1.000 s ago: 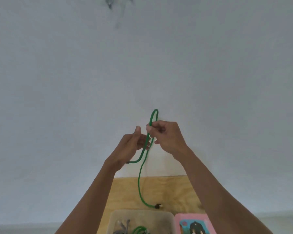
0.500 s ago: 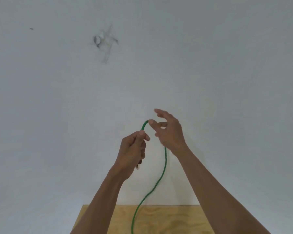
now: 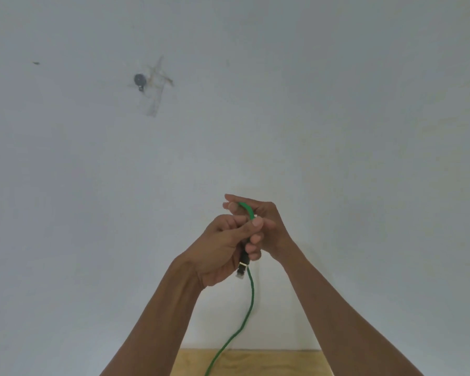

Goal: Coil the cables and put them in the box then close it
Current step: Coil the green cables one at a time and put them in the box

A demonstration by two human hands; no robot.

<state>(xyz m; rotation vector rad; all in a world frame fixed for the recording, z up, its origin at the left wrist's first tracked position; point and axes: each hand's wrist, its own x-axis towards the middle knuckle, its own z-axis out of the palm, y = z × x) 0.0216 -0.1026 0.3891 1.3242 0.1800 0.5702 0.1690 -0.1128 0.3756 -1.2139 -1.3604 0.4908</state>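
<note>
Both hands raised in front of a pale wall point(image 3: 337, 118), pressed close together. Left hand point(image 3: 223, 248) curled tight around the green cable point(image 3: 251, 297), thumb laid across the top, fingers folded in. Plug point(image 3: 242, 268) poking out below the fist, dark boot and clear tip pointing down. Right hand point(image 3: 263, 226) just behind, touching the left, fingers bent round the same cable; a short green arc showing over the top between its fingertips. Both grips clamped on the cable, no gap visible between fingers and cord.

Below the hands, the rest of the cable hanging free, dropping between the two forearms, curving left and running off the bottom edge over a strip of light wooden table point(image 3: 269, 362). Far end out of view.

Up on the wall, well apart from the hands, a small dark round fitting point(image 3: 139, 80) with bits of clear tape point(image 3: 155, 99) stuck beside it. A tiny dark speck point(image 3: 36, 62) further left.

Box out of frame here, so nothing to tell about its contents or lid.
</note>
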